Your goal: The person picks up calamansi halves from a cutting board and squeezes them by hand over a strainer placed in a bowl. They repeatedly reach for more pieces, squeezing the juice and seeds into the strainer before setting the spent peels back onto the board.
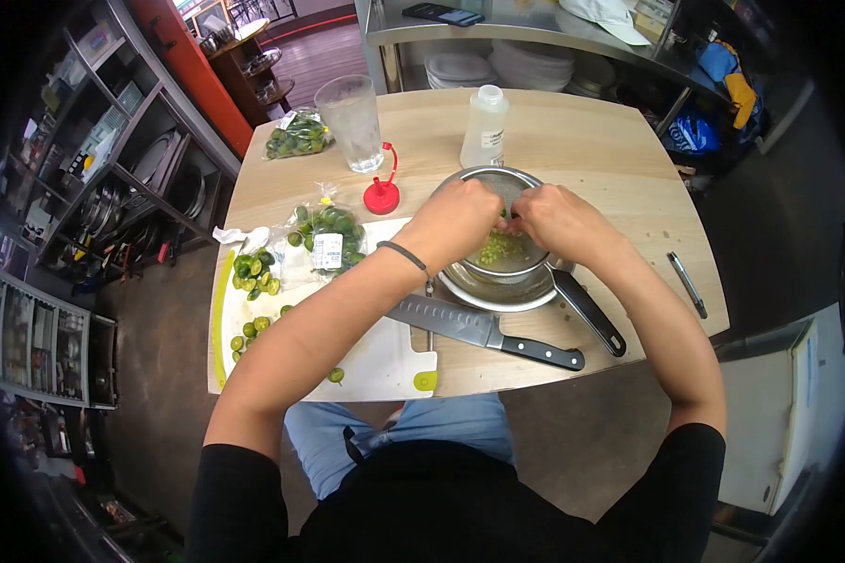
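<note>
Both my hands meet over a wire mesh strainer that sits in a metal bowl. My left hand and my right hand are closed, fingertips together, around a small green lime mostly hidden by the fingers. Yellow-green pulp and seeds lie in the mesh. The strainer's black handle points toward my right forearm. A chef's knife lies below my left wrist, its blade partly over the white cutting board. Cut limes sit on the board's left side.
Bagged limes rest at the board's far edge, with another bag behind. A tall glass, a red squeeze-bottle cap and an open plastic bottle stand beyond my hands. A pen lies at the right.
</note>
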Available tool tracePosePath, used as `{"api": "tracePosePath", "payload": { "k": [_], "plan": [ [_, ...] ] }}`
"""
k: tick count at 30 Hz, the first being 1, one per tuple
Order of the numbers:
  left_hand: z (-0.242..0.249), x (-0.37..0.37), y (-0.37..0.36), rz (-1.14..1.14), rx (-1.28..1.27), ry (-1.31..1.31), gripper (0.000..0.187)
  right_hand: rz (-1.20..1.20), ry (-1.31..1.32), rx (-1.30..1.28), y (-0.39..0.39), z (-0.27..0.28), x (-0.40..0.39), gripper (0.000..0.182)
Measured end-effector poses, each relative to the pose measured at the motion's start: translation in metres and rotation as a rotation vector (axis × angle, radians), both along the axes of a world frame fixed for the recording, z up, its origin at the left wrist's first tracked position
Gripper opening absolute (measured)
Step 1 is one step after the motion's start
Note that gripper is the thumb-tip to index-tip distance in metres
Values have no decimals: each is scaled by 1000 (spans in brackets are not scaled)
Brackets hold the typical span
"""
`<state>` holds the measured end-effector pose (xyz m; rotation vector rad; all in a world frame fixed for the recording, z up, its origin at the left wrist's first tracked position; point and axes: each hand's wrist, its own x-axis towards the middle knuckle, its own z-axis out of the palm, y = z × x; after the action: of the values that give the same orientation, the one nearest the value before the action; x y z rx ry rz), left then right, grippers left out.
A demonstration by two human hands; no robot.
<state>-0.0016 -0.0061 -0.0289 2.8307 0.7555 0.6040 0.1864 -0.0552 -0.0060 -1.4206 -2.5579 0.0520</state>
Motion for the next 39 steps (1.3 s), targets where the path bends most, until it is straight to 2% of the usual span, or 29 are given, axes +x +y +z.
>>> {"api": "tracePosePath", "payload": {
  "k": [3, 6, 14, 18, 21, 30, 39],
  "plan": [
    [-5, 2, 2, -1, 50, 31, 12, 0, -24, 22, 0, 0, 1, 12],
    [-6, 3, 4, -1, 78, 50, 11, -55, -26, -67, -2, 3, 0, 15],
    [-2, 2, 5, -33, 96, -1, 8, 18, 16, 53, -1, 6, 4, 9],
    [10, 4, 3, -44, 176, 19, 6, -41, -61, 19, -2, 13, -1, 10],
    [13, 3, 2, -56, 207, 6, 5, -46, -36, 115, -2, 10, -1, 12],
    [18, 2, 0, -63, 246, -92, 13, -92, -61, 60, -3, 11, -1, 6],
    [31, 1, 0, -40, 348, -178, 15, -54, 47, 147, -4, 22, 3, 9]
  ]
}}
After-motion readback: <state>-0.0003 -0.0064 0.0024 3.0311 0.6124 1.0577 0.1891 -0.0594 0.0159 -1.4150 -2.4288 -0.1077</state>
